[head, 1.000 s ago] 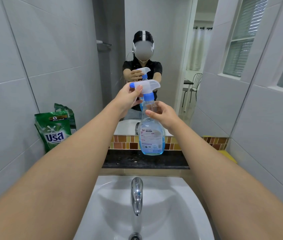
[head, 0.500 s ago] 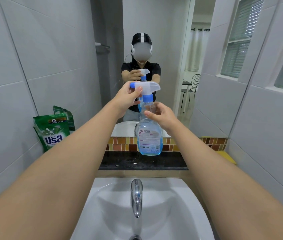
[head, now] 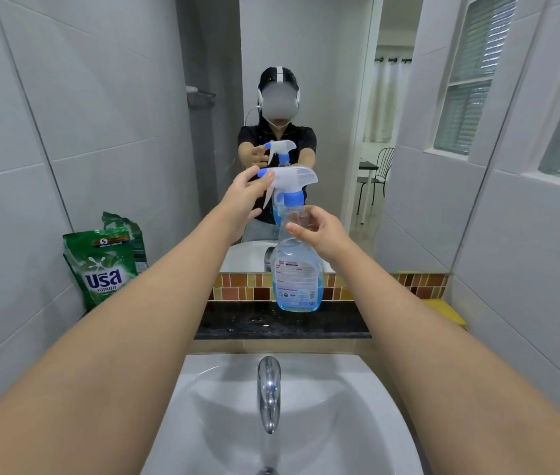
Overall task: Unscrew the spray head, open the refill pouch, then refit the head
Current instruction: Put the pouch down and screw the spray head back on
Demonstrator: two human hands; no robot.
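Grip [head: 319, 231] around bottle [head: 297, 269] neck

The spray bottle [head: 297, 269] is clear glossy plastic, its spray head [head: 290, 178] translucent white. The refill pouch [head: 104, 267] looks like shiny crinkled film. The faucet [head: 268, 392] is polished metal over a smooth, probably ceramic sink [head: 367, 423].

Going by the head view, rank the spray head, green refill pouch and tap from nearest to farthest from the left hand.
1. Spray head: touched by the left hand at its nozzle end.
2. Green refill pouch: on the ledge, far left against the wall.
3. Tap: low down over the sink, nearest the camera.
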